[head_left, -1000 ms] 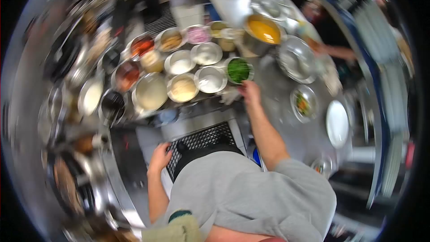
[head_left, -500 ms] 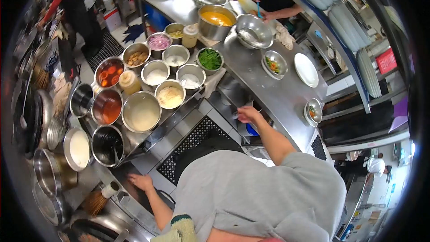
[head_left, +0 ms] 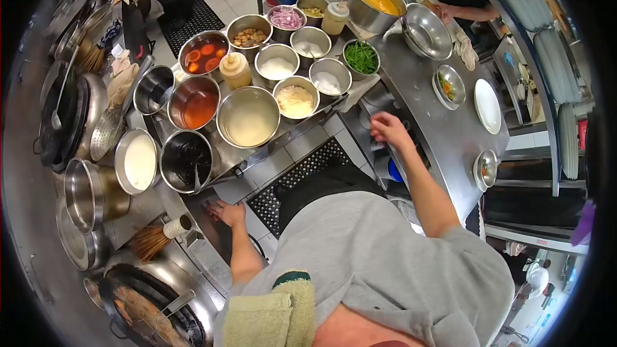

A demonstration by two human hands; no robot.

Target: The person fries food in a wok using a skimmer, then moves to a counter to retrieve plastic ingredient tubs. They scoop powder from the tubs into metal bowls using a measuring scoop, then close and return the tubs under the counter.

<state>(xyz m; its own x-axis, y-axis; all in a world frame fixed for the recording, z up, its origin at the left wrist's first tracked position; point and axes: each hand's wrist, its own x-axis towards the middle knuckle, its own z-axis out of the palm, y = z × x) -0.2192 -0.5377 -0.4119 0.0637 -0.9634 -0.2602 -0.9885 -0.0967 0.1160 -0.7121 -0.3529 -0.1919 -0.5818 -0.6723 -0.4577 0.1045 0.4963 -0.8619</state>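
My left hand (head_left: 226, 213) is low at the left with its fingers spread and nothing in them. It is close to the metal counter front, below a pot of dark sauce (head_left: 186, 160) with a spoon handle in it. My right hand (head_left: 388, 130) hovers beside the steel table's edge, fingers loosely bent and apart, holding nothing I can see. Above it on the counter are a container of chopped green herbs (head_left: 361, 58) and one of pale shreds (head_left: 296, 97). A large pot of pale liquid (head_left: 248, 118) stands between the two hands' directions.
A wok (head_left: 151, 308) with brownish contents and a bamboo brush (head_left: 154, 241) lie at lower left. Bowls of vegetables (head_left: 448, 87) and a white oval plate (head_left: 487, 106) stand on the steel table (head_left: 443, 148). Across it, a co-worker's hand (head_left: 443, 13) is near a pot of orange liquid (head_left: 378, 1).
The view has shifted, so the counter sits further right and higher. My left hand remains low and open; my right hand is raised a little near the table edge. The co-worker's blue-handled utensil has moved.
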